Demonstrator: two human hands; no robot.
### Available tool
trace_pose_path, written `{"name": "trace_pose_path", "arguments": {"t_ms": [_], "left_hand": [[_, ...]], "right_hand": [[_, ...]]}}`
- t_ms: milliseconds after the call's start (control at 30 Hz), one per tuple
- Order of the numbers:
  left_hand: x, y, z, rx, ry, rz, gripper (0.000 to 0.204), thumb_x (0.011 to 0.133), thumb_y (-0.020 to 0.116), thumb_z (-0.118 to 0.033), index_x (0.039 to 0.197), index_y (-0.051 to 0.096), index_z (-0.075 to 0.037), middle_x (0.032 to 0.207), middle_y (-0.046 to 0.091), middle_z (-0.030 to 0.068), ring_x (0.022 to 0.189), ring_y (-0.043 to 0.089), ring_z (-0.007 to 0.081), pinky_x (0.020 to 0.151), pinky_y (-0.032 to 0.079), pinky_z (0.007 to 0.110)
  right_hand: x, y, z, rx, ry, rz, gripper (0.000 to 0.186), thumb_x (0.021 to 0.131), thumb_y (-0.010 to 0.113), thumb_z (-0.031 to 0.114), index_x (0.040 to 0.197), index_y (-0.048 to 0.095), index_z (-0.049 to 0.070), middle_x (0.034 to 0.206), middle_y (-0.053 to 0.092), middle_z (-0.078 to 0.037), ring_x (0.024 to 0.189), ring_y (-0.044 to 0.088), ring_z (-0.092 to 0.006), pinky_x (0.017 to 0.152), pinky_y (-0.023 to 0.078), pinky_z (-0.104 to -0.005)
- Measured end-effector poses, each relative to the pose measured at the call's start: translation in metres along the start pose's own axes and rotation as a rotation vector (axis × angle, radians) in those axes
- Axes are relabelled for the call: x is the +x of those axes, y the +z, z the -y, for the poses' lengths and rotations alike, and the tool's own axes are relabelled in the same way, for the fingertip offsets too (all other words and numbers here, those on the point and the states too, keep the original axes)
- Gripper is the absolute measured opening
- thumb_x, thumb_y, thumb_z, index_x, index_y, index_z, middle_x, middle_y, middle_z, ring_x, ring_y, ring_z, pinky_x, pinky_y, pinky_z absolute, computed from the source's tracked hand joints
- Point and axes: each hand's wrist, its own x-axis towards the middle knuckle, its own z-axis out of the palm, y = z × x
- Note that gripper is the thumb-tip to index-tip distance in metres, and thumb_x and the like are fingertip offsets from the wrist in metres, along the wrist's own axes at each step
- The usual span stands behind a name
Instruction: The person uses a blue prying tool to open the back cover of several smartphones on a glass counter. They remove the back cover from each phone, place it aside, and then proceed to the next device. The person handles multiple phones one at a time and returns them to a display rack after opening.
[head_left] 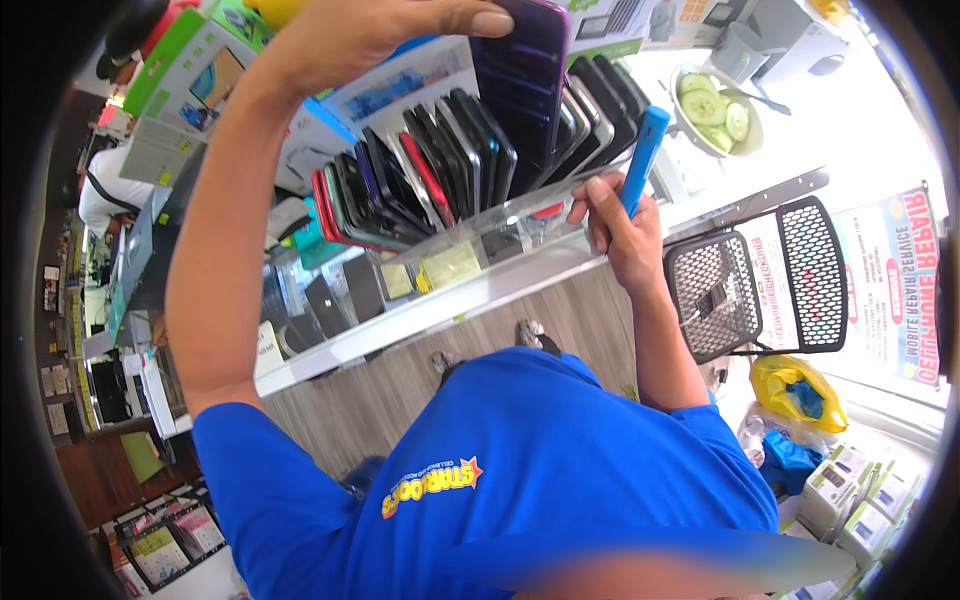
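My left hand (440,22) reaches over the counter and grips a dark smartphone (520,85) with a purple edge, the thumb along its top. That phone stands upright, its lower end among a row of smartphones (430,165) on the glass-topped counter. In the row are black, silver, red and blue edges, lined up side by side. To the right, above the counter's front edge, my right hand (628,228) is closed around a slim blue bar-shaped thing (645,150). The blue thing points up and away; its exact kind cannot be told, and my fingers hide its lower end.
A bowl of cucumber slices (715,115) with a spoon stands at the counter's far right. Boxed goods (195,85) rise behind the phones. A black mesh chair (760,280) is close to my right arm, with a yellow bag (795,390) nearby. Another person (112,190) is at far left.
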Motion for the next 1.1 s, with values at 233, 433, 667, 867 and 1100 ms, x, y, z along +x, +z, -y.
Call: {"name": "trace_pose_path", "arguments": {"t_ms": [233, 433, 667, 867, 1100], "left_hand": [[-0.019, -0.008, -0.003, -0.079, 0.224, -0.363, 0.027, 0.103, 0.072, -0.029, 0.121, 0.066, -0.01, 0.108, 0.069, -0.0036, 0.097, 0.063, 0.0049, 0.087, 0.05, 0.024], [-0.052, -0.002, -0.009, -0.261, 0.329, -0.432, 0.025, 0.104, 0.071, -0.027, 0.118, 0.059, -0.01, 0.112, 0.071, 0.0, 0.103, 0.067, 0.0091, 0.095, 0.053, 0.029], [-0.119, 0.003, 0.001, -0.345, 0.417, -0.534, 0.027, 0.104, 0.071, -0.025, 0.123, 0.058, -0.01, 0.116, 0.07, 0.0006, 0.107, 0.066, 0.0095, 0.097, 0.052, 0.03], [-0.191, 0.003, 0.012, -0.424, 0.508, -0.571, 0.026, 0.11, 0.058, -0.026, 0.13, 0.057, -0.009, 0.121, 0.066, 0.0091, 0.108, 0.067, 0.0198, 0.1, 0.051, 0.038], [-0.268, 0.04, 0.046, -1.323, 0.534, -0.653, 0.032, 0.11, 0.056, -0.028, 0.129, 0.061, -0.003, 0.102, 0.06, 0.0068, 0.084, 0.061, 0.0193, 0.074, 0.052, 0.032]], "right_hand": [[-0.002, 0.0, 0.003, -0.04, 0.052, -0.024, 0.03, 0.108, 0.062, 0.03, 0.102, 0.067, 0.001, 0.081, 0.074, -0.006, 0.051, 0.047, -0.0027, 0.047, 0.036, -0.0199], [-0.003, -0.001, -0.001, -0.018, 0.028, 0.001, 0.035, 0.108, 0.062, 0.033, 0.105, 0.067, -0.002, 0.08, 0.071, -0.007, 0.049, 0.046, -0.004, 0.047, 0.038, -0.0205], [-0.009, -0.001, -0.008, -0.032, -0.055, -0.004, 0.033, 0.107, 0.065, 0.03, 0.099, 0.073, -0.001, 0.078, 0.071, -0.004, 0.051, 0.048, -0.0042, 0.047, 0.037, -0.0208], [-0.033, 0.03, 0.016, -0.01, -0.068, 0.223, 0.03, 0.107, 0.063, 0.026, 0.106, 0.076, -0.001, 0.081, 0.073, -0.006, 0.05, 0.043, -0.0016, 0.046, 0.032, -0.0196], [-0.067, 0.14, 0.034, -0.032, 0.204, 0.611, 0.032, 0.106, 0.064, 0.027, 0.12, 0.075, 0.001, 0.096, 0.077, -0.004, 0.064, 0.051, -0.0023, 0.058, 0.042, -0.0217]]}}
